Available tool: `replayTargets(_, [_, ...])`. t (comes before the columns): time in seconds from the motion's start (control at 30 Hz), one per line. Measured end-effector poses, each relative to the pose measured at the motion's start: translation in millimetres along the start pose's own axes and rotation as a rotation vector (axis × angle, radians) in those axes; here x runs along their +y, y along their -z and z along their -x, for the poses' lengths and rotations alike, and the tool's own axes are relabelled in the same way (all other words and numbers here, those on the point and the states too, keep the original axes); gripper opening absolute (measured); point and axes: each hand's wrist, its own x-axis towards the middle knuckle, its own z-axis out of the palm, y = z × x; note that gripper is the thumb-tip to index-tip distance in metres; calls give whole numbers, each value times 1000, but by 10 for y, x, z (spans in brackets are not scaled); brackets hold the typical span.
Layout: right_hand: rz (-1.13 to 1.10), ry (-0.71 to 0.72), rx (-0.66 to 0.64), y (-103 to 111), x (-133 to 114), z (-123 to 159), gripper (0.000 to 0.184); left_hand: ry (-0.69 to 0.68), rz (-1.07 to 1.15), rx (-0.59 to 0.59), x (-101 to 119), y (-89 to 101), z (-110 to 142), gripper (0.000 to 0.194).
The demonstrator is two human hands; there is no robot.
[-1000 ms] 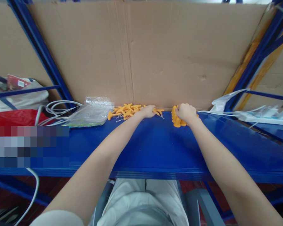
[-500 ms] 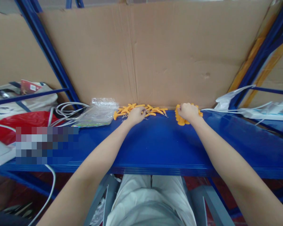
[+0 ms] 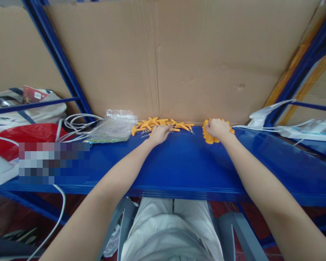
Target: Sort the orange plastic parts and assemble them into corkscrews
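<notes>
A loose pile of orange plastic keychains (image 3: 152, 122) with thin metal chains lies against the cardboard at the back of the blue table. My left hand (image 3: 159, 134) is at the front of this pile, fingers curled and pinched together. A bit of chain shows by its fingertips, but what they pinch is mostly hidden. Farther right, my right hand (image 3: 218, 128) is closed over a tight, neatly set group of similar orange pieces (image 3: 209, 139). The pieces under its palm are hidden.
Left of the pile lies a clear plastic bag (image 3: 112, 128), beside coiled white cables (image 3: 78, 121) and a red bag (image 3: 38, 136). A cardboard sheet (image 3: 192, 61) rises behind the blue table (image 3: 174, 170). White cables and a power strip (image 3: 309, 134) lie right.
My left hand has drawn slightly back towards me and right, away from the pile. My right hand stays on the neat group. The whole view has shifted a little.
</notes>
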Motion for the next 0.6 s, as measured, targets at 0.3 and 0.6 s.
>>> replayTargets(0.3, [-12,22,-22,36,-28,31,38,143,384,182,-122,-42,-102,11])
replayTargets(0.6, [6,17,-21,35,-11,20,40,272,547,396,-125,-15,-139,9])
